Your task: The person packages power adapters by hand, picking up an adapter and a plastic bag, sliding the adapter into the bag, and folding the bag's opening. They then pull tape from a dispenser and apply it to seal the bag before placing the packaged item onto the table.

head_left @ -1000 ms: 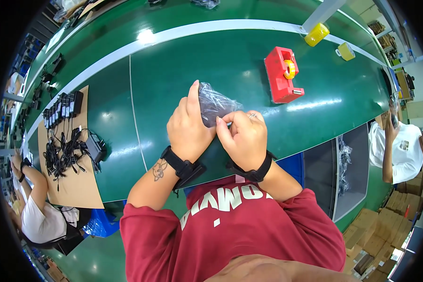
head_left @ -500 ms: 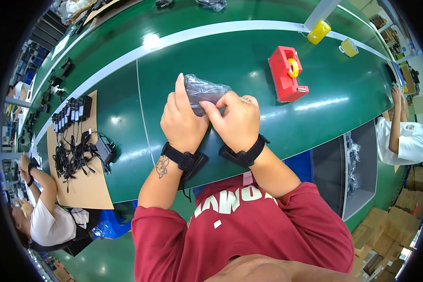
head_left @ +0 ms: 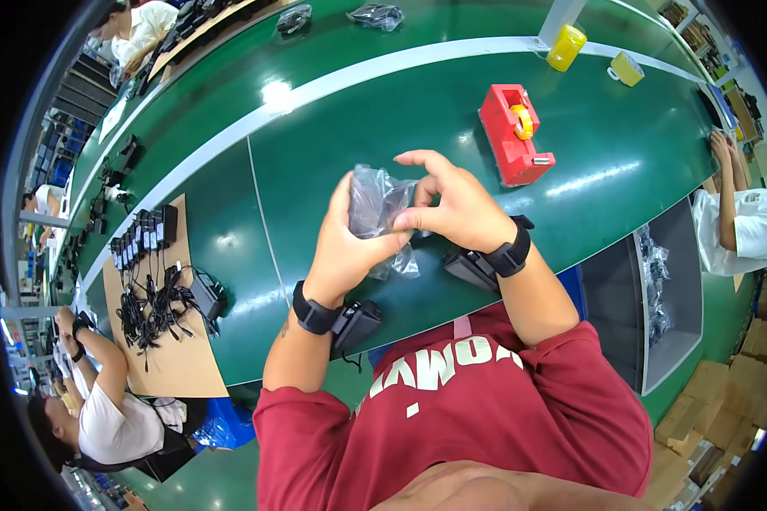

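Green conveyor belt fills the middle of the view, curving from lower left to upper right, with a pale stripe running along its far side and bare green surface open between the hands and that stripe. The near edge of the belt passes just under both wrists, so the hands work above the belt's front margin. A clear plastic bag with a dark item inside sits upright between the two hands — the left hand wraps around its lower left side with the thumb up along the bag, and the right hand pinches its upper right edge between thumb and fingertips, the other fingers arched over the top. Both hands are closed on the bag, and each wrist wears a black band with a small dark box attached. A red tape dispenser with a yellow roll stands just beyond the right hand, apart from it. Far right on the belt stand a yellow bottle and a yellow cup. To the left, a brown cardboard sheet carries black chargers and cables. A grey bin holding bagged items sits at the right, below the belt edge — beside it, another person's arm.
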